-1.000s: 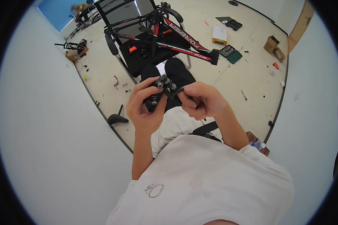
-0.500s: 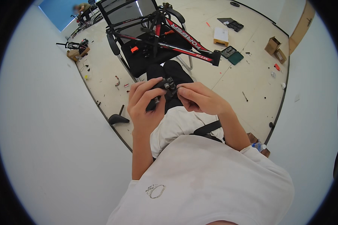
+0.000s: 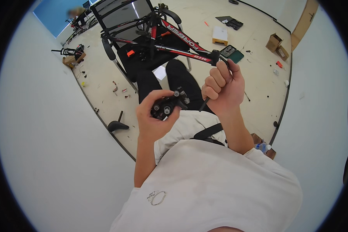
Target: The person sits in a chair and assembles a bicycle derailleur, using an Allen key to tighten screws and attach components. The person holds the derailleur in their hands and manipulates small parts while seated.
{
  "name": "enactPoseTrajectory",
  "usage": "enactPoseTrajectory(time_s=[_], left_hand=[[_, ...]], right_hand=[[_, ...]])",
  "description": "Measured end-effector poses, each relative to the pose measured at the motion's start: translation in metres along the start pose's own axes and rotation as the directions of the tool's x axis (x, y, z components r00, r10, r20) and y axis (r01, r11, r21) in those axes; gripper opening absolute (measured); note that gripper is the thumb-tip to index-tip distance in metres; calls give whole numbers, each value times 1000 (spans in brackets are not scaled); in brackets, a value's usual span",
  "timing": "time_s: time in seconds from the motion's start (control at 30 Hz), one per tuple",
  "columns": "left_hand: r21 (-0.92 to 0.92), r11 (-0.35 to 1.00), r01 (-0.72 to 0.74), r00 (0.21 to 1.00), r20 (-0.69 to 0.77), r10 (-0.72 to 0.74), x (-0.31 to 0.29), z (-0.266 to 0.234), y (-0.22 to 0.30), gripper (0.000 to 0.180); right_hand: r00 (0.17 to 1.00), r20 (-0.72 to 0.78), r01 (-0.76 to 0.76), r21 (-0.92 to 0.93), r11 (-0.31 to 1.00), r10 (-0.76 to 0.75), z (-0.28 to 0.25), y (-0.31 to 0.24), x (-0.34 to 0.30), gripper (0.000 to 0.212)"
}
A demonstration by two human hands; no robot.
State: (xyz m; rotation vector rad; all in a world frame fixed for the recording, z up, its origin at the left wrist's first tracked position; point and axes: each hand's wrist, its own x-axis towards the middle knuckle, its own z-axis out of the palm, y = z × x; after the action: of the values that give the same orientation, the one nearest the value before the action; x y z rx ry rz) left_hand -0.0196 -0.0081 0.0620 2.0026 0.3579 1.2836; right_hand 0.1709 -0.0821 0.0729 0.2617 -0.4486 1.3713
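My left hand (image 3: 150, 116) is closed around a black bicycle part with silver bolts (image 3: 167, 110), held above my lap. Its fingers and thumb grip it from the sides, hiding some of it. To the right, my right hand (image 3: 226, 87) makes a fist, palm side showing, around a thin dark hex key (image 3: 203, 105). One end of the key sticks out below the fist, pointing down toward my thigh, and stays apart from the black part. Beyond my knees, a black and red bike frame (image 3: 181, 40) lies across a black chair (image 3: 129, 67).
A saddle (image 3: 118, 125) lies on the floor at left. At right are a green tool case (image 3: 236, 56), a white and yellow box (image 3: 220, 35) and cardboard boxes (image 3: 274, 42). A bottle (image 3: 263, 147) stands near my right elbow. Another person (image 3: 79, 17) is far left.
My right hand has pulled away from the black part, rising to the right and turning, so the hex key now shows. My left hand has moved slightly down, and my knees have spread apart.
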Motion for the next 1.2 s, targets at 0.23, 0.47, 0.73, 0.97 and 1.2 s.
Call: enactPoseTrajectory(time_s=[0.23,0.47,0.73,0.97,1.2], left_hand=[[-135,984,117,981,169,-93,-6,20,3,44],[-186,958,220,969,152,-193,-8,25,6,42],[-208,921,330,939,170,-298,-11,30,2,39],[-233,898,372,920,221,-324,-11,28,2,38],[-14,965,264,962,-73,-264,-7,30,0,37]], right_hand=[[994,-40,107,54,993,-105,-2,0,-2,43],[991,-54,127,60,990,-124,-1,1,0,43],[976,198,100,-31,994,-92,-7,-3,4,46],[974,227,17,-24,1000,-11,-7,-5,5,47],[974,-226,-131,-600,789,-10,22,-3,-3,45]])
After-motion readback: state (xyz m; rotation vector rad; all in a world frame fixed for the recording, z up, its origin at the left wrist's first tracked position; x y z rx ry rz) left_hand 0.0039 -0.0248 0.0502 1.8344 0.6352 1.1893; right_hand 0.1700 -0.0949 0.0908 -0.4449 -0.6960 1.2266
